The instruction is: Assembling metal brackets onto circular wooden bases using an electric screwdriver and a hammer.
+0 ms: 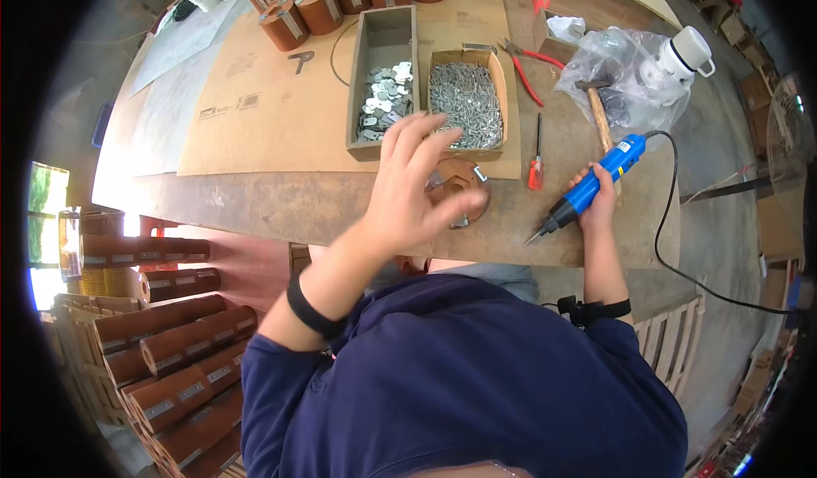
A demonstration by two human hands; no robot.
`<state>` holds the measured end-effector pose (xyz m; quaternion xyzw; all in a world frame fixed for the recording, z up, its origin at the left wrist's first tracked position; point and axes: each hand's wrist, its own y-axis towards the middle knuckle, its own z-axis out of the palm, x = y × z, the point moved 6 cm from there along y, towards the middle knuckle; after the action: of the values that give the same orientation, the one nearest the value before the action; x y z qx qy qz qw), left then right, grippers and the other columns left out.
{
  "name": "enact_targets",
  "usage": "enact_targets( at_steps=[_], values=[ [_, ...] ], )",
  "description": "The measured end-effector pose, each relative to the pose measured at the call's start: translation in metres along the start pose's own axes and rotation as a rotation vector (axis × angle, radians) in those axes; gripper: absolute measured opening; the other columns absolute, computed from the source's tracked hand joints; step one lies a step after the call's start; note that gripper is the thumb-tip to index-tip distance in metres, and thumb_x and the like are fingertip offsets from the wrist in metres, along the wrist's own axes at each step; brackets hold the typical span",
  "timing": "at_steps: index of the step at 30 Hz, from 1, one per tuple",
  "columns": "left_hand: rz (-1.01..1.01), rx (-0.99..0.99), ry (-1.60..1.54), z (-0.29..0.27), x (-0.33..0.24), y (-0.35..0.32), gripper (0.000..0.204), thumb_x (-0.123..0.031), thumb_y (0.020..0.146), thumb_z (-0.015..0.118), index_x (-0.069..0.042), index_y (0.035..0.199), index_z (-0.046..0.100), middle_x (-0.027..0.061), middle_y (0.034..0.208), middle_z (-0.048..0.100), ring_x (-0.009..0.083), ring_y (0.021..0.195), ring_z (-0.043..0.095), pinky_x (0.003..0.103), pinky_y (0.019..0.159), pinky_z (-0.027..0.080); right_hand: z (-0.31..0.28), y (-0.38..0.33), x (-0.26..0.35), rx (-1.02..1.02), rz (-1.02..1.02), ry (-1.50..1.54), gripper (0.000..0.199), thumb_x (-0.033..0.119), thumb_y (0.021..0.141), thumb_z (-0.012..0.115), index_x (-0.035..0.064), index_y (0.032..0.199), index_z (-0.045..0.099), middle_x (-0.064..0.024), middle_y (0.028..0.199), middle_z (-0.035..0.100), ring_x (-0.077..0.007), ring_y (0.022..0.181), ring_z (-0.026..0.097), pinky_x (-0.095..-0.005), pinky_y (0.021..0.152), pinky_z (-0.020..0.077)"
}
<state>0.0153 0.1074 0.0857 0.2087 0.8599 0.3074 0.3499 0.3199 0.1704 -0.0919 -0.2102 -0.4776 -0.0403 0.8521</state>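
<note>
My left hand [417,176] is raised over the table's near edge, fingers spread and curved, with nothing seen in it. Partly hidden beneath it, a brown cylinder [466,174] stands on end, small metal pieces at its rim. My right hand [598,197] is wrapped round a blue electric screwdriver [596,184], its bit pointing down and left near the edge. Beyond my left hand are a wooden box [352,108] of flat metal plates [387,93] and a cardboard box [504,137] full of screws [464,95].
Right of the boxes lie red-handled pliers [528,74], a red-handled screwdriver [536,163] and a hammer [598,108]. A white bottle [685,52] rests on clear plastic. Brown cylinders [319,8] crowd the far side; longer ones [187,342] are stacked lower left. A black cord [677,223] trails right.
</note>
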Motion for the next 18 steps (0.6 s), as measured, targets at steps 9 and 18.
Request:
enact_targets(
  at_steps=[9, 18],
  values=[
    [-0.222, 0.808, 0.367, 0.106, 0.088, 0.026, 0.025, -0.028, 0.069, 0.067, -0.014, 0.09, 0.06, 0.003, 0.084, 0.061, 0.0207, 0.09, 0.056, 0.038, 0.078, 0.036, 0.006, -0.003, -0.002, -0.024, -0.002, -0.023, 0.026, 0.022, 0.074, 0.06, 0.0041, 0.087, 0.046, -0.0072, 0.072, 0.051, -0.0185, 0.061, 0.053, -0.0327, 0.057, 0.0479],
    [-0.194, 0.723, 0.284, 0.104, 0.093, 0.026, 0.009, -0.023, 0.069, 0.065, -0.02, 0.077, 0.064, -0.0023, 0.079, 0.061, 0.0184, 0.086, 0.055, 0.04, 0.081, 0.03, 0.007, -0.004, 0.001, -0.016, -0.004, 0.005, 0.025, 0.021, 0.073, 0.06, 0.0045, 0.087, 0.046, -0.0072, 0.073, 0.051, -0.019, 0.063, 0.054, -0.0339, 0.057, 0.0478]
  ],
)
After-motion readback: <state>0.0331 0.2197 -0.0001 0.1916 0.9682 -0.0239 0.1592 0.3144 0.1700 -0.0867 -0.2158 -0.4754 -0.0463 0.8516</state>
